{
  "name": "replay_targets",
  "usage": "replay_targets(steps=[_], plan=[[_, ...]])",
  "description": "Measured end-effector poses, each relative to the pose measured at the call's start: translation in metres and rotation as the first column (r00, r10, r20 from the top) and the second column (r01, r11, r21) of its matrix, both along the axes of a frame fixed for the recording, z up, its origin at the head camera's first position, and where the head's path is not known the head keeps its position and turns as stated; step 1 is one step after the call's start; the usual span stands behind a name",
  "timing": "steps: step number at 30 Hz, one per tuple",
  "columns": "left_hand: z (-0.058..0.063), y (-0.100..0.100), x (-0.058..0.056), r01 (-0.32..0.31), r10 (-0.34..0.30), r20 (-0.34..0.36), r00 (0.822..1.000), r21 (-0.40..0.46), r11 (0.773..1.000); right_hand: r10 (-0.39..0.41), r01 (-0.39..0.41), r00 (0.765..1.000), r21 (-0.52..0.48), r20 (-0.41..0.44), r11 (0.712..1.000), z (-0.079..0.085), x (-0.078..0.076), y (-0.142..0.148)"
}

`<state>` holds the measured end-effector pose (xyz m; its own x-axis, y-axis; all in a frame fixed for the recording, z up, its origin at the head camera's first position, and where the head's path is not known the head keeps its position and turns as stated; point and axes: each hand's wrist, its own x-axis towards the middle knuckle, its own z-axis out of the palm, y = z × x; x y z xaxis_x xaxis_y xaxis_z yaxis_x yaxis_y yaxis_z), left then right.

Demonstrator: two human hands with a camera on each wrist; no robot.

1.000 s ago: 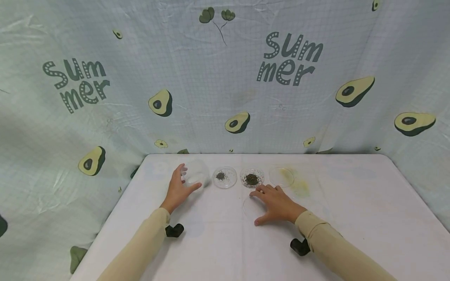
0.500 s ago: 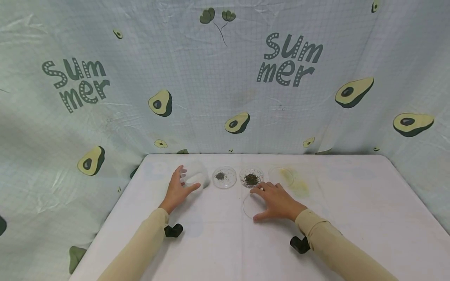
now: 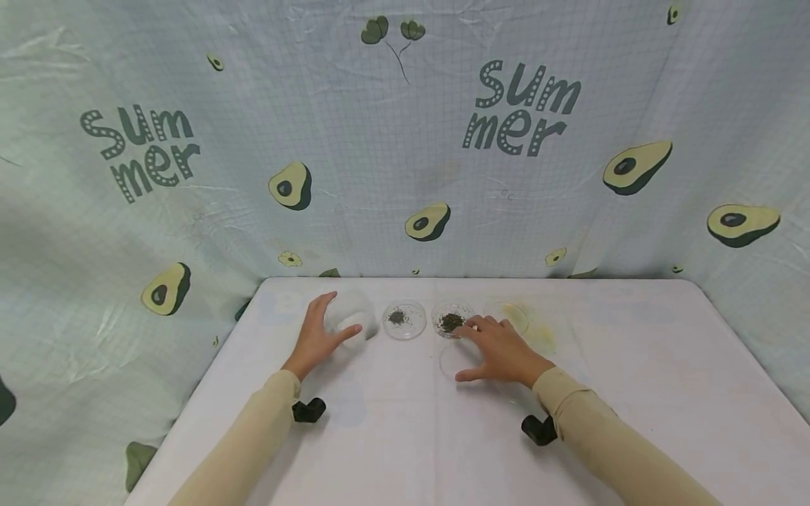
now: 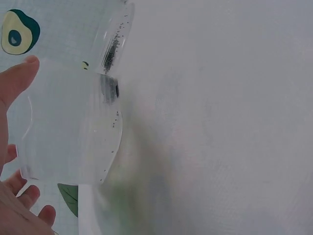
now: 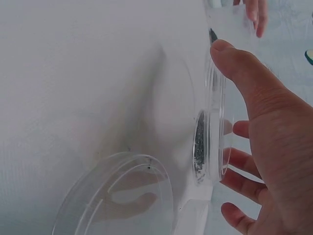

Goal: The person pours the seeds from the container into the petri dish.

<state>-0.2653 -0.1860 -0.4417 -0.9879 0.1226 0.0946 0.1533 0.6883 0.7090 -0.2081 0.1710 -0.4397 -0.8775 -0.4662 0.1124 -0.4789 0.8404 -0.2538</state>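
Note:
At the table's far left stands a clear, cup-like container [image 3: 354, 309]. My left hand [image 3: 316, 334] curves round its near left side, thumb and fingers spread wide. The left wrist view shows that container [image 4: 68, 127] beside my spread fingers. Farther right, my right hand [image 3: 503, 351] holds a round clear lid [image 3: 448, 360] by its edge between thumb and fingers, close in front of a petri dish [image 3: 438, 325] with dark flakes. In the right wrist view the lid [image 5: 220, 117] shows nearly edge-on, with fingers partly behind it.
Between the container and the flake-filled dish sits another petri dish [image 3: 414, 325] with a small dark heap. A further clear dish [image 3: 495, 318] stands at the right of the row, near yellow stains [image 3: 543, 339]. Another clear dish [image 5: 164, 183] lies low in the right wrist view.
My right hand has moved slightly toward the back of the table, carrying the clear lid nearer the flake-filled dish. My left fingers have spread a little while the container stays put.

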Motion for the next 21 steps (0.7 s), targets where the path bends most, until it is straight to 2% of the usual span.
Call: replay_targets(steps=[4, 10, 15, 21], plan=[[0.003, 0.000, -0.002, 0.012, -0.013, -0.025, 1.000, -0.027, 1.000, 0.003, -0.003, 0.999, 0.013, -0.034, 1.000, 0.001, -0.003, 0.001], [0.005, 0.004, -0.007, 0.036, -0.038, -0.050, 0.998, -0.038, 0.999, -0.010, 0.011, 0.999, 0.022, -0.033, 1.000, 0.001, -0.006, 0.003], [0.008, 0.009, -0.008, 0.042, -0.044, -0.052, 0.998, -0.040, 0.998, -0.031, 0.032, 0.999, 0.025, -0.025, 0.999, 0.004, -0.009, 0.003], [0.008, 0.010, -0.008, 0.050, -0.052, -0.048, 0.997, -0.036, 0.998, -0.059, 0.060, 0.997, 0.023, -0.053, 0.998, 0.005, -0.014, 0.002]])
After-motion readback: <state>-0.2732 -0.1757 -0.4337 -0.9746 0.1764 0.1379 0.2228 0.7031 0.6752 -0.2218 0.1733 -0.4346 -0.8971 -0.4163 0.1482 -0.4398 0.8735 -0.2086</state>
